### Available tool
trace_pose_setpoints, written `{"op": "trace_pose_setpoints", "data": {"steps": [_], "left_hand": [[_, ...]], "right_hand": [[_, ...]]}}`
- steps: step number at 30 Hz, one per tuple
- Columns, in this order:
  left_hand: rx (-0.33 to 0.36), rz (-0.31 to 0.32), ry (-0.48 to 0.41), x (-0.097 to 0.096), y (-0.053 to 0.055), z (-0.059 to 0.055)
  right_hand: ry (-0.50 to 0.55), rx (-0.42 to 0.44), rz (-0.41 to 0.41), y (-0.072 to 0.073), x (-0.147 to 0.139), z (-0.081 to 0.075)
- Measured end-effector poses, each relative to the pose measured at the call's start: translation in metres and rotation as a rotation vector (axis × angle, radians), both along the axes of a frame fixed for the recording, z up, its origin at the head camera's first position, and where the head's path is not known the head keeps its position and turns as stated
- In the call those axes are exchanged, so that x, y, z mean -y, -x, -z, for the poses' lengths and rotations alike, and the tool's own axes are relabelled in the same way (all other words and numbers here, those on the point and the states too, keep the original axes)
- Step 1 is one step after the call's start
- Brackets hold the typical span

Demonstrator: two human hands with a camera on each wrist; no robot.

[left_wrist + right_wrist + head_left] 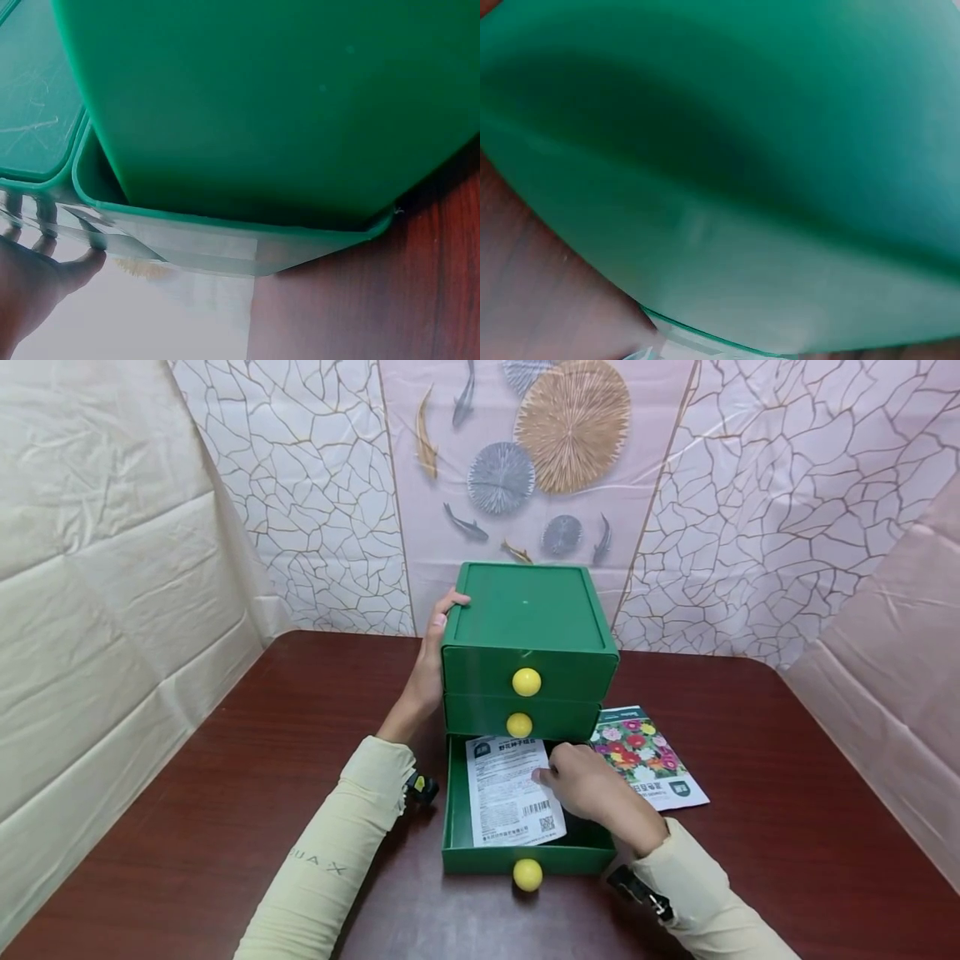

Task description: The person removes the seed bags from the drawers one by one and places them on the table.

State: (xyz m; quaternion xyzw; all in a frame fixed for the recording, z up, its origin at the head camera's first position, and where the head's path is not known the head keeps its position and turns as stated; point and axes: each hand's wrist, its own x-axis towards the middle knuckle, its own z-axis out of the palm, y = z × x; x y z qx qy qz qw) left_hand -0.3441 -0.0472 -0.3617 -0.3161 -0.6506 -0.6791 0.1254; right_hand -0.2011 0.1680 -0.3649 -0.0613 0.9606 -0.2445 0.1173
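Observation:
A small green drawer cabinet with yellow round knobs stands on the table. Its bottom drawer is pulled out. Inside that drawer lies a white printed seed packet with a barcode. My right hand reaches in over the drawer's right side and pinches the packet's right edge, thumb on the printed face. Against the cabinet's left side rests my left hand, its fingertips at the top edge. The left wrist view shows the green drawer wall close up; in the right wrist view the drawer interior is blurred.
To the right of the cabinet, a flower seed packet lies on the dark wooden table, partly behind the right hand. A patterned cloth hangs behind the table, and pale cloth walls flank it.

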Motion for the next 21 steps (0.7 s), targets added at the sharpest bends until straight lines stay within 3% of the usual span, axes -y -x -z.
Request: {"op": "trace_pose_setpoints", "data": {"steps": [9,16,21], "left_hand": [[0.004,-0.009,0.011,-0.002,-0.001,0.000],[0.005,0.002,0.008,-0.002,-0.001,0.000],[0.008,-0.010,0.016,-0.002,-0.002,0.000]], "right_hand": [[0.022,0.047,0.008,0.002,-0.009,-0.004],[0.154,0.153,0.073,0.003,-0.015,-0.005],[0.268,0.161,0.094,0.002,-0.023,-0.003]]}}
